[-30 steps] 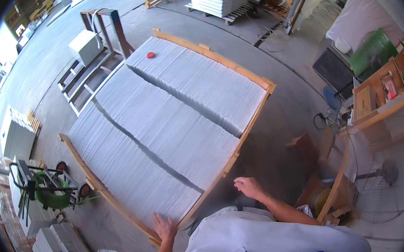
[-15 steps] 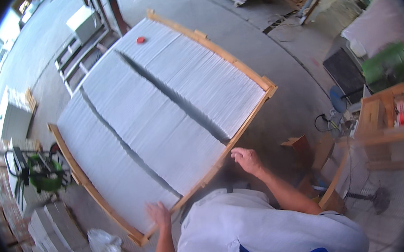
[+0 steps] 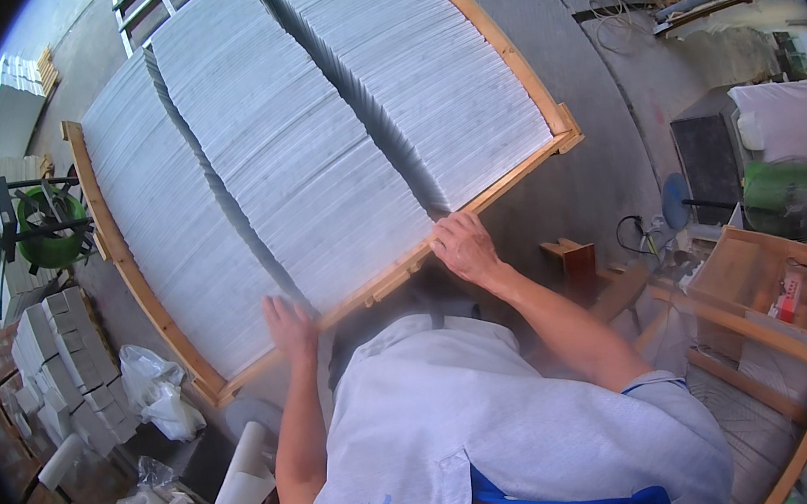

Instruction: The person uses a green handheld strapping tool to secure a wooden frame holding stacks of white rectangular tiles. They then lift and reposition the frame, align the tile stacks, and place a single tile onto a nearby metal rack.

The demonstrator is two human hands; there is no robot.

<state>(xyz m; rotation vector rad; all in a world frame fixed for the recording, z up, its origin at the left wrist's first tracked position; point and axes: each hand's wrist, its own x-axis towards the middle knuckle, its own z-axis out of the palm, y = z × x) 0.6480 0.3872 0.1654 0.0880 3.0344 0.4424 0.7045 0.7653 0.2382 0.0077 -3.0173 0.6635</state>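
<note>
Concrete workshop floor [image 3: 594, 158]; wood crate [image 3: 129, 276] w/ upright grey slabs [image 3: 311, 153] is sitting ahead; left hand [image 3: 290, 328] & right hand [image 3: 463, 245] are pressing flat, fingers spread, on near slab edges; prob. heavy, stiff, brittle; grip by top edges.

Grey concrete floor [image 3: 601, 137], daylight; white block stacks [image 3: 50, 366] left, green bin [image 3: 795, 199] right.

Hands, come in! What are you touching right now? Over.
Left hand flat on the near edge of the grey slabs. Right hand on the wooden crate frame at the slab ends. Nothing lies between the hands.
</note>
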